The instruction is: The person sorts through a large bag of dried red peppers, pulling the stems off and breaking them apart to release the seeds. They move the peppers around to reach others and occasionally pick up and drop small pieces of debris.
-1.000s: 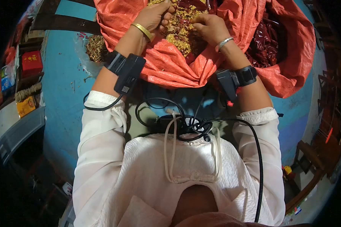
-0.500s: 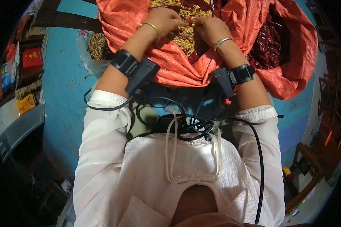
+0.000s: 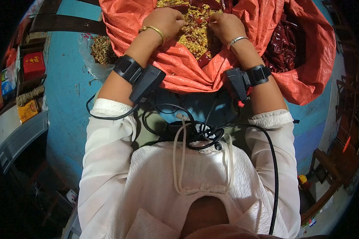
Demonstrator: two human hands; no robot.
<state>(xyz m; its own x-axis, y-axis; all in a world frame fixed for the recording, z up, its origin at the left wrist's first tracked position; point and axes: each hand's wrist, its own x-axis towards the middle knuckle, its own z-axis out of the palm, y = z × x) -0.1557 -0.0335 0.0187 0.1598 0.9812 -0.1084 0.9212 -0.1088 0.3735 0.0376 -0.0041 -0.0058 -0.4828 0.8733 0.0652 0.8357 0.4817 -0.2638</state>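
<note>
My left hand is closed, fingers curled over the yellow seeds. My right hand faces it in a pinch. What either hand holds, if anything, is too small to make out. Under both hands lies an orange-red woven sack, spread wide, with seeds, bits of stem and a few dark red dried chillies on it. A gold bangle circles my left wrist and a silver one my right.
At the right, another part of the sack holds a heap of dried chillies. A clear plastic bag of dried stems stands at the left on the blue floor. Black cables run across my lap from the forearm devices.
My left hand has shifted slightly left. My right hand has moved slightly right and turned, so the gap between them is wider.
</note>
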